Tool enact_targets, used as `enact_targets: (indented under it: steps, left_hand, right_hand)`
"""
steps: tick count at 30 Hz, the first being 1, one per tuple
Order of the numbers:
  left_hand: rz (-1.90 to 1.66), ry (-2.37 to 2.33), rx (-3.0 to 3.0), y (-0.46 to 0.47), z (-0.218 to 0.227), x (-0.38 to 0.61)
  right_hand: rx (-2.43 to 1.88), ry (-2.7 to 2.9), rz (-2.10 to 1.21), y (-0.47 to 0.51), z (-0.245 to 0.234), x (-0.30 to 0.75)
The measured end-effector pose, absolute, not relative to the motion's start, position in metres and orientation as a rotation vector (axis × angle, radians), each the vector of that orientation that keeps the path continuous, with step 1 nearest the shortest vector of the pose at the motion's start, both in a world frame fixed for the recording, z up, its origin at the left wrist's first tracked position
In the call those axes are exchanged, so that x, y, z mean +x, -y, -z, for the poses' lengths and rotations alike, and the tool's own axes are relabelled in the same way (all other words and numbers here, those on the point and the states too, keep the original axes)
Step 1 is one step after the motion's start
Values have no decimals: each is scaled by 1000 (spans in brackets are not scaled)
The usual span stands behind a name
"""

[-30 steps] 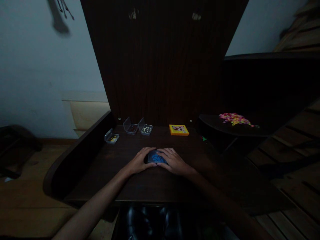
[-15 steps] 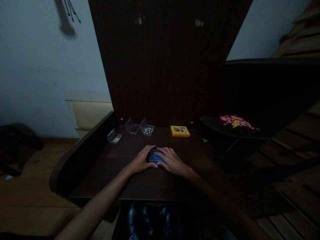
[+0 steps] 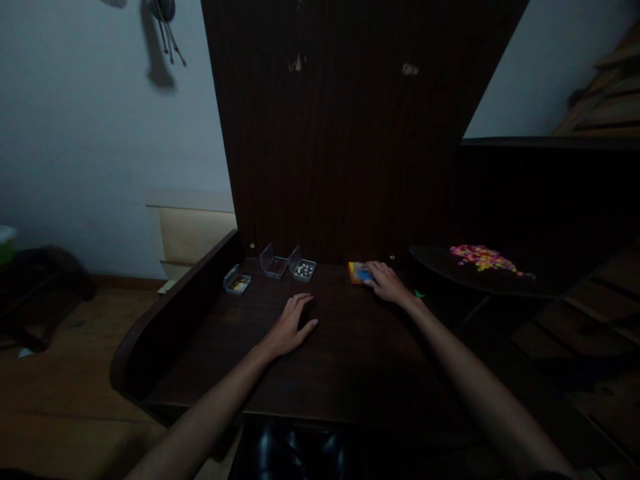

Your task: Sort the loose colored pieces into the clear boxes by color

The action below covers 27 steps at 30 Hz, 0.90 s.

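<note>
My right hand [image 3: 385, 281] grips a small clear box with blue contents [image 3: 365, 274], held on or just over the yellow box [image 3: 352, 273] at the back of the dark desk. Whether the two boxes touch I cannot tell. Nearer the front, my left hand [image 3: 291, 327] rests on the desk, thumb and fingers apart, with nothing in it. Beyond it, three clear cases stand with raised lids: one with pale bits [image 3: 304, 269], one with dark bits [image 3: 275, 267] and one with yellow bits [image 3: 238, 285].
Many pink and yellow pieces [image 3: 485, 258] lie heaped on a dark side shelf [image 3: 435, 267] at right. A raised side panel [image 3: 165, 320] bounds the desk on the left. A tall dark board [image 3: 350, 167] rises behind. A small green scrap [image 3: 419, 294] lies beside the shelf.
Both hands were around the clear box with blue contents near the desk's middle. My right hand has carried it back and right to the yellow box; my left has let go. The view has shifted slightly.
</note>
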State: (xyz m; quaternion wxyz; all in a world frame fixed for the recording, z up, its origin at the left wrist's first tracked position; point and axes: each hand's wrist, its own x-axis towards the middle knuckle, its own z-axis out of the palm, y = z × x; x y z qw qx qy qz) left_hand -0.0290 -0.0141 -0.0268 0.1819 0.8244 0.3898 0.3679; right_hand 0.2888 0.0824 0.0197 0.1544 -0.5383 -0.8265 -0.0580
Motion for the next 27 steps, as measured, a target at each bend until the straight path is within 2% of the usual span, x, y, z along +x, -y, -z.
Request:
enact_targets:
  steps: [11,18,27]
  left_hand:
    - [-1057,-1159,2276,14,25,-28]
    - [-1028,-1181,2264,11,26,-29]
    - [-1028,-1178,2265,9,26,-28]
  right_hand:
    - [-1508,2349,93,-127,16,315]
    - [-1679,2197,336,-137,19,310]
    - [-1715,2185,411,-139,19,303]
